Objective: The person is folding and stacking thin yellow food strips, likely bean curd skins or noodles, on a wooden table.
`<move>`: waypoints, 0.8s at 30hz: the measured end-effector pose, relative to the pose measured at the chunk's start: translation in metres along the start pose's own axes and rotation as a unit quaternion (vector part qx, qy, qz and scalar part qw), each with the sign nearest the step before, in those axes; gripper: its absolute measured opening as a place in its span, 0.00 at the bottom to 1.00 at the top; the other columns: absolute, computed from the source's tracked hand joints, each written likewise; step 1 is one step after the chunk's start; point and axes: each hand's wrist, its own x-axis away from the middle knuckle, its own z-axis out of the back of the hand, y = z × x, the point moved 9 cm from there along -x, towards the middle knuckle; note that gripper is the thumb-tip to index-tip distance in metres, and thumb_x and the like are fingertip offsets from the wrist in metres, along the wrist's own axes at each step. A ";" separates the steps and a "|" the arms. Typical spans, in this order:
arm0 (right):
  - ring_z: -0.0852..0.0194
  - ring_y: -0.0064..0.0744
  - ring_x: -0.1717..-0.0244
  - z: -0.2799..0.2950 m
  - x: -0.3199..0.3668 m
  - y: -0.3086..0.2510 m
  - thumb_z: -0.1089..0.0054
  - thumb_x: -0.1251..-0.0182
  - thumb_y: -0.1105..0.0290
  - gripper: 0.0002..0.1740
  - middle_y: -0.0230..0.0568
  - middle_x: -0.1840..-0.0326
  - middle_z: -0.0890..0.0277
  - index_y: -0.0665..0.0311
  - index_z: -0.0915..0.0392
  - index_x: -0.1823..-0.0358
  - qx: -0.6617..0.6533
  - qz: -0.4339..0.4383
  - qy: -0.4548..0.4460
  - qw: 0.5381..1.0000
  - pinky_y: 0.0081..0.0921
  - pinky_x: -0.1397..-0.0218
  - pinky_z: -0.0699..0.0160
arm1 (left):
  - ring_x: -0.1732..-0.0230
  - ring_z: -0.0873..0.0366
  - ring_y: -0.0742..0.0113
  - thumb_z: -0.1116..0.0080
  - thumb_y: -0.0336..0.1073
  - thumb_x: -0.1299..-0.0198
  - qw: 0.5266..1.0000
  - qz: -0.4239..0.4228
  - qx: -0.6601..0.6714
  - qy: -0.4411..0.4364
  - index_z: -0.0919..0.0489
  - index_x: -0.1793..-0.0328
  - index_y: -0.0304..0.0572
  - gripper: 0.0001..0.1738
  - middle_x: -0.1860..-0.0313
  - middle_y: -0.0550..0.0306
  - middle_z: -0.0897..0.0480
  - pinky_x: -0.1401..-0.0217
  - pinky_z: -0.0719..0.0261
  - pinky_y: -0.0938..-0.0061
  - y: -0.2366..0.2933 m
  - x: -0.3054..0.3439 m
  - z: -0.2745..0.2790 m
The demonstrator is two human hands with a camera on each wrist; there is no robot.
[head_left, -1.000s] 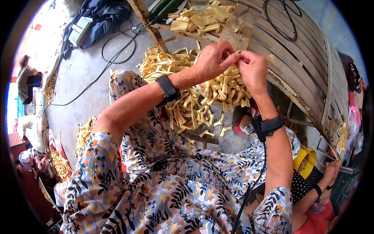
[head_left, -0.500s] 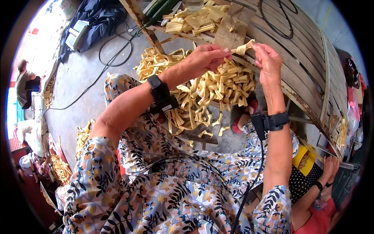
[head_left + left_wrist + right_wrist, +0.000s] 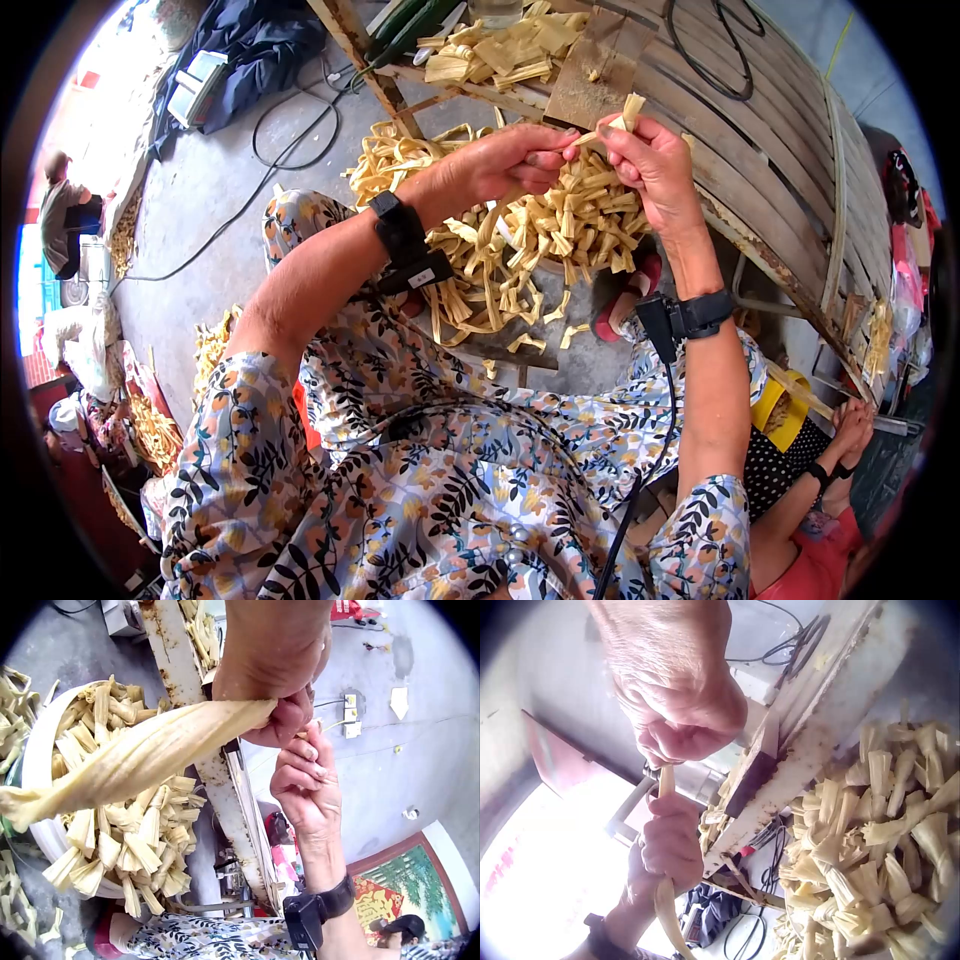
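A pale yellow strip (image 3: 588,138) is stretched between the two hands. My left hand (image 3: 515,165) pinches it with curled fingers; in the left wrist view a long twisted length of the strip (image 3: 135,757) trails from that hand. My right hand (image 3: 655,175) pinches the other part between thumb and fingers, and a flat end (image 3: 632,108) sticks up past them. The right wrist view has the right hand (image 3: 671,697) just above the left hand (image 3: 667,847), with a short taut piece (image 3: 667,780) between. Below lie many knotted pieces (image 3: 590,215).
A white-rimmed container (image 3: 37,750) holds knotted pieces. Long loose strips (image 3: 400,160) lie beside it. The slatted wooden table (image 3: 770,170) carries flat pieces (image 3: 500,50), a small board (image 3: 592,85) and a black cable. Another person's hands (image 3: 850,435) are at the lower right.
The hands parted, showing a knotted part between them half a second ago. Since then my right hand has moved left and slightly down, and a flat end now stands above its fingers.
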 end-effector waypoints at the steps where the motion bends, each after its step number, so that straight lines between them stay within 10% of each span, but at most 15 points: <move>1: 0.37 0.08 0.80 0.002 0.000 0.000 0.39 0.45 0.67 0.10 0.25 0.77 0.29 0.63 0.23 0.63 0.020 -0.011 0.004 1.000 0.05 0.79 0.39 | 0.88 0.53 0.86 0.57 0.40 0.35 1.000 0.004 0.002 0.009 0.30 0.66 0.44 0.11 0.87 0.77 0.45 0.86 0.53 0.89 0.000 0.001 0.000; 9: 0.36 0.08 0.77 0.029 0.004 -0.028 0.41 0.42 0.66 0.09 0.23 0.76 0.28 0.64 0.20 0.65 0.249 0.041 0.118 0.960 0.07 0.75 0.35 | 0.84 0.38 0.85 0.54 0.42 0.36 0.953 -0.045 -0.283 0.099 0.26 0.61 0.38 0.14 0.81 0.70 0.31 0.84 0.45 0.90 0.021 0.009 0.001; 12: 0.34 0.10 0.77 0.022 0.001 -0.021 0.41 0.43 0.67 0.09 0.26 0.77 0.26 0.67 0.20 0.67 0.214 0.062 0.103 0.969 0.09 0.75 0.33 | 0.75 0.29 0.82 0.52 0.43 0.38 0.864 -0.212 -0.451 0.074 0.26 0.57 0.36 0.16 0.73 0.64 0.25 0.76 0.34 0.88 0.046 0.007 -0.025; 15: 0.32 0.12 0.77 0.008 0.000 -0.020 0.42 0.43 0.70 0.08 0.29 0.77 0.25 0.69 0.20 0.68 0.195 0.082 0.093 0.973 0.10 0.76 0.32 | 0.69 0.26 0.80 0.51 0.43 0.38 0.850 -0.159 -0.492 0.096 0.26 0.56 0.34 0.17 0.68 0.62 0.23 0.67 0.29 0.86 0.048 -0.002 -0.028; 24: 0.45 0.11 0.82 0.013 -0.008 -0.011 0.40 0.45 0.73 0.07 0.27 0.79 0.31 0.71 0.21 0.68 -0.061 0.026 0.111 0.992 0.09 0.80 0.44 | 0.73 0.30 0.81 0.55 0.42 0.37 0.933 -0.171 -0.309 0.065 0.24 0.62 0.38 0.15 0.73 0.64 0.24 0.69 0.30 0.86 0.036 -0.010 -0.024</move>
